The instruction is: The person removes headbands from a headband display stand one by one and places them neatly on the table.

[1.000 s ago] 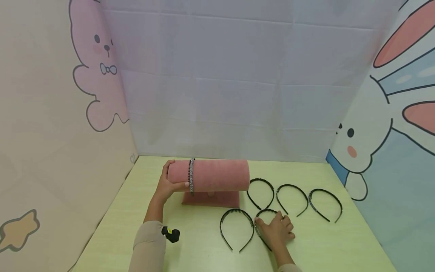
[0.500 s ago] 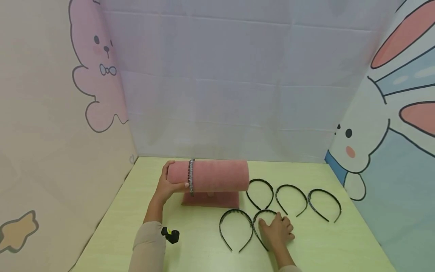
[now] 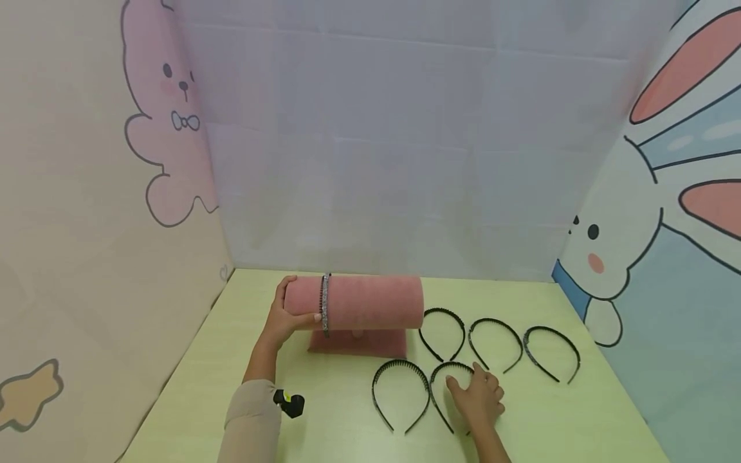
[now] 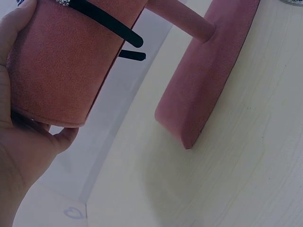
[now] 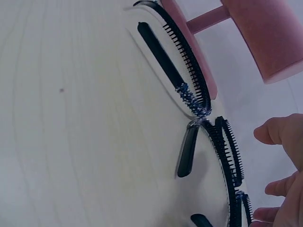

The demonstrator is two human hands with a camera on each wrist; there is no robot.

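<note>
My left hand (image 3: 282, 318) grips the left end of a pink velvet display roll (image 3: 376, 302), thumb in front and fingers behind. A black toothed headband with a glittery band (image 3: 325, 305) is fitted round the roll near that thumb; its two black ends (image 4: 135, 38) stick out below in the left wrist view. My right hand (image 3: 479, 399) hovers over the right side of a black headband (image 3: 438, 405) lying in the front row, partly hiding it. In the right wrist view its thumb and fingers are spread, apart from that headband (image 5: 222, 156).
Another headband (image 3: 399, 362) lies just left, touching or nearly touching it. Three more headbands lie behind, at left (image 3: 442, 310), middle (image 3: 496, 320) and right (image 3: 550, 328). The roll stands on a pink base (image 3: 359, 343) on the pale table (image 3: 324, 418). Printed cloth walls enclose the sides.
My right thumb has come away from the front headband's left side, and the hand has shifted slightly right. That headband moved a little left. The left hand stays on the roll.
</note>
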